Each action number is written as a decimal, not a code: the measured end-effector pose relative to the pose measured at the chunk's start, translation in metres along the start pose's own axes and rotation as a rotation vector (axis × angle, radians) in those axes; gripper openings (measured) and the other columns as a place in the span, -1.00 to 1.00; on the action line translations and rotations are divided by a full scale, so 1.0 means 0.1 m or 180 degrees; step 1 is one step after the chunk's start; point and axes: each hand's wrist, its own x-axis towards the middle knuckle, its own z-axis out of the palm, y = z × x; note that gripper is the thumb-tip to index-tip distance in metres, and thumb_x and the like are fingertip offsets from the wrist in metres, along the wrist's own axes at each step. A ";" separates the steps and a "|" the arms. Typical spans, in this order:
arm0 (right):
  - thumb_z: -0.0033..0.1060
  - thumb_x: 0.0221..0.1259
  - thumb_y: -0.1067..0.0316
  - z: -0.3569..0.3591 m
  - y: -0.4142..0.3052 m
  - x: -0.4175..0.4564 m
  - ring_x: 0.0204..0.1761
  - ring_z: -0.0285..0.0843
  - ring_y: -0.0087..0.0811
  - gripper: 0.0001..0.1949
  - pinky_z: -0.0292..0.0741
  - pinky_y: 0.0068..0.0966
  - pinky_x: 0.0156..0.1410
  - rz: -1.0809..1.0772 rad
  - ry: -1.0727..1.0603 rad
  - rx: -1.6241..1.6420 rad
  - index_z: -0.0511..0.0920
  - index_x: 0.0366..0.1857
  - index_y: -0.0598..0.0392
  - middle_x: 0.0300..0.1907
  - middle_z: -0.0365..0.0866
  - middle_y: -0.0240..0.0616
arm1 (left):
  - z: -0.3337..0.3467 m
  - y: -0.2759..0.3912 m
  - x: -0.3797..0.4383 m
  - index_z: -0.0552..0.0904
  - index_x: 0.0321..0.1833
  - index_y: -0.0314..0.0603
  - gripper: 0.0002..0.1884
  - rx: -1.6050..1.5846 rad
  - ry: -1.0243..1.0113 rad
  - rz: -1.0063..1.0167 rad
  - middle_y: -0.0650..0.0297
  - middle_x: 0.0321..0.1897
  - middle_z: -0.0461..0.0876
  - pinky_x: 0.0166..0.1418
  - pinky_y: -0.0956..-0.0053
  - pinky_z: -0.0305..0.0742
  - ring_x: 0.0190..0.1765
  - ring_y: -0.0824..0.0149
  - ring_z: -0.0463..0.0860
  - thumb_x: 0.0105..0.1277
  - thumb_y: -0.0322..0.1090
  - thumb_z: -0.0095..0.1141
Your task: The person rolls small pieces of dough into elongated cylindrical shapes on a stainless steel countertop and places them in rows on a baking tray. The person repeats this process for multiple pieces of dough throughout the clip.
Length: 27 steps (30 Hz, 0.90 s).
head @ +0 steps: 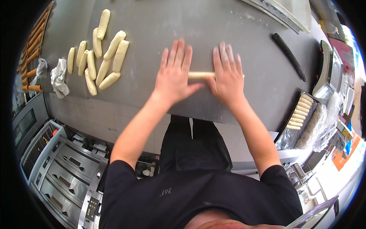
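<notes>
A thin rope of pale dough (201, 75) lies crosswise on the grey metal worktop (197, 17). My left hand (174, 73) rests flat over its left end, fingers pointing away from me, slightly blurred. Over its right part lies my right hand (227, 71), palm down with the fingers extended; a small tip of dough shows past that hand. Beneath both palms the dough is hidden. To the left, several short dough rolls (115, 45) lie in a loose group, some touching or overlapping.
A crumpled white cloth (59, 78) lies at the left, near a rack of browned baked sticks (33, 54). At the right are a dark rolling pin (288, 57), a scale (324, 86) and a tray of dough pieces (288, 126). A deck oven (68, 174) stands lower left.
</notes>
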 end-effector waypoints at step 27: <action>0.13 0.68 -0.33 0.01 0.07 -1.11 0.87 0.18 0.28 -0.04 0.13 0.32 0.88 0.0190 -0.0300 -0.0014 0.28 0.80 0.37 0.85 0.26 0.28 | 0.11 0.38 -1.03 0.10 1.01 -0.06 0.25 0.0089 -0.0449 -0.0291 -0.37 0.98 -0.10 0.91 -0.50 -0.32 0.97 -0.47 -0.11 0.46 0.50 0.32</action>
